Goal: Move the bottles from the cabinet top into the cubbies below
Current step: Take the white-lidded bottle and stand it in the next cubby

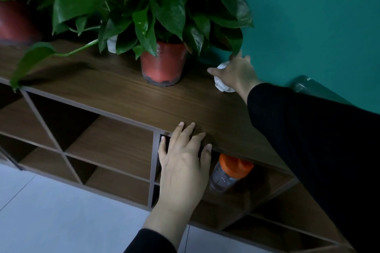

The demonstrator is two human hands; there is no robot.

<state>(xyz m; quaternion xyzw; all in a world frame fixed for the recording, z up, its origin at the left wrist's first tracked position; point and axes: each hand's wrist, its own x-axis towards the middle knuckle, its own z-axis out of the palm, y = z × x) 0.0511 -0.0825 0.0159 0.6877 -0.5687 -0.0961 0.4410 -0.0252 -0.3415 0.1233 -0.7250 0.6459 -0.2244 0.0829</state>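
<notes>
A white bottle (221, 82) stands on the wooden cabinet top (123, 92) near the teal wall, and my right hand (234, 74) wraps around it from the right, covering most of it. My left hand (183, 162) rests flat with spread fingers on the cabinet's front edge, holding nothing. Just right of that hand, a clear bottle with an orange cap (228, 174) stands in the top cubby below. Another white object (112, 44), perhaps a bottle, shows behind the plant leaves at the back of the top.
A leafy plant in a red pot (163, 65) stands mid-cabinet, left of my right hand. A second red pot (16, 22) is at far left. Open cubbies (111, 146) run below. A clear plastic container (308, 86) sits by the wall. Light floor tiles (51, 215) lie below.
</notes>
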